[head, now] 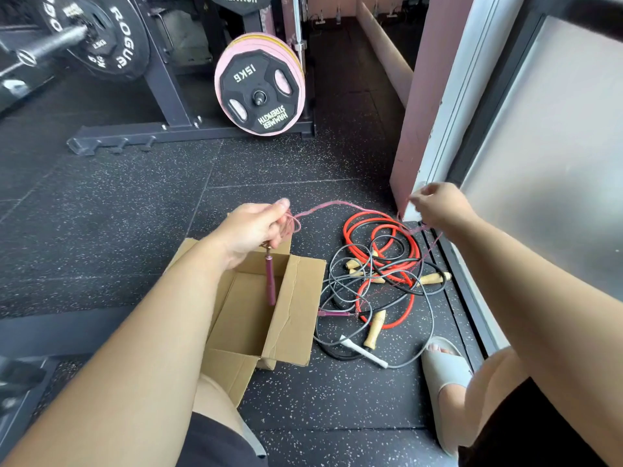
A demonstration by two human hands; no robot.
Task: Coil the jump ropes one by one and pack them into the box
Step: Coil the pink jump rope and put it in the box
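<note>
Floor (pixel 101 197): black rubber tiles with pale speckling, seams visible, running under all the equipment.

Left hand (pixel 253 227): fingers curled round a small bundle of loops of the thin pink jump rope (pixel 330 205). One pink handle (pixel 270 281) hangs straight down below this hand, over the open cardboard box (pixel 296 298). The box sits on the floor directly beneath the hand, flaps open.

Right hand (pixel 438 205): raised, fingertips pinching the same pink rope, which sags in an arc between the two hands. A further strand drops from this hand to the second pink handle (pixel 332 313), lying on the floor just beside the box.

Below and between the hands: a tangled heap holding a red rope (pixel 371 224), grey and black ropes (pixel 337 288), wooden handles (pixel 374 328) and a white handle (pixel 364 353). A foot in a pale sandal (pixel 445 369) stands near the heap.

Beyond the left hand: a dark rack (pixel 168 96) carrying a pink-rimmed plate marked 15KG (pixel 259 92) and a black plate (pixel 101 38). Behind the right hand: a pink wall edge (pixel 428 96) and a frosted glass pane (pixel 556 129).
</note>
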